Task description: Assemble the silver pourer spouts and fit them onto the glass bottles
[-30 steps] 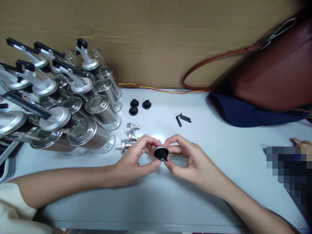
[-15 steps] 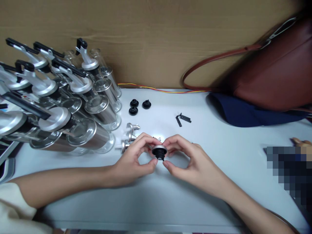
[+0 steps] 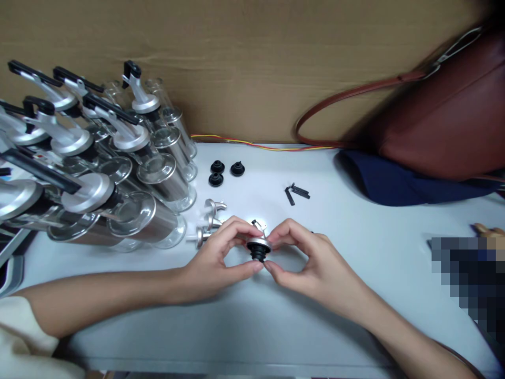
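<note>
Over the table, left hand and right hand arch inward; both apparently pinch a black-and-silver pourer.

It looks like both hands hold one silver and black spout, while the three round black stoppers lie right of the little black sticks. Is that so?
Not quite: the head view shows the three round black stoppers lying left of the little black sticks. The left hand and right hand do hold the silver and black spout.

Left hand and right hand face each other, both in a pinch, thumbs nearly touching. Left forearm near level; right forearm slants in.
</note>
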The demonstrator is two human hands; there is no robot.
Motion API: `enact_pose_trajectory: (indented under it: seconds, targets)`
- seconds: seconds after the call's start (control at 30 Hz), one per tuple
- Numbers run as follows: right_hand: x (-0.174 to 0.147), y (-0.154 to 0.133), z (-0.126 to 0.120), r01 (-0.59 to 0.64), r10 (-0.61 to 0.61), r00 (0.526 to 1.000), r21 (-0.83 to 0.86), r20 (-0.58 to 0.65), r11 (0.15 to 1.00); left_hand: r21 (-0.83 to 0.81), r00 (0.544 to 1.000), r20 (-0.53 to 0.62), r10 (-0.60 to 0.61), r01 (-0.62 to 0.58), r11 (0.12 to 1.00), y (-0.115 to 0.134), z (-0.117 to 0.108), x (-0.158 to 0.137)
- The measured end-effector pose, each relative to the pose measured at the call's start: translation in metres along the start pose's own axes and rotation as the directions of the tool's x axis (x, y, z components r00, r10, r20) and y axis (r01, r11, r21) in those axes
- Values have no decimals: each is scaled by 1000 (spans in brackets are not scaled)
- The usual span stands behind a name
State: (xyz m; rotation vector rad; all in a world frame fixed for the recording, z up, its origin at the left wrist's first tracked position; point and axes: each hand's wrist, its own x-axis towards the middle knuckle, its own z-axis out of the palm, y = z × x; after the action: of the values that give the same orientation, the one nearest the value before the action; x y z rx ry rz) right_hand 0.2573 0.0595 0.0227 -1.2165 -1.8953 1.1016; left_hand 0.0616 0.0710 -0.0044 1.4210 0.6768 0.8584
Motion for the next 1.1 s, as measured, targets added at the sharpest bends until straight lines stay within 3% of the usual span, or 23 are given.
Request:
enact_pose_trajectory:
  seconds: [0.6,0.77,0.9,1.1]
  targets:
    - [1,2,-5,97,-95,995,-96,28,991,182,999,21,39,-42,982,-1,-1,0]
    - [1,-1,-12,122,-107,990,-173,93,977,185,998,25,50,-54,981,0,-1,0]
    - [4,5,-25,185,-175,983,-403,61,897,205,999,23,35,-39,978,0,-2,1]
    - [7,37,-34,83,-131,991,-721,-10,688,215,998,62,32,-44,976,0,-2,2]
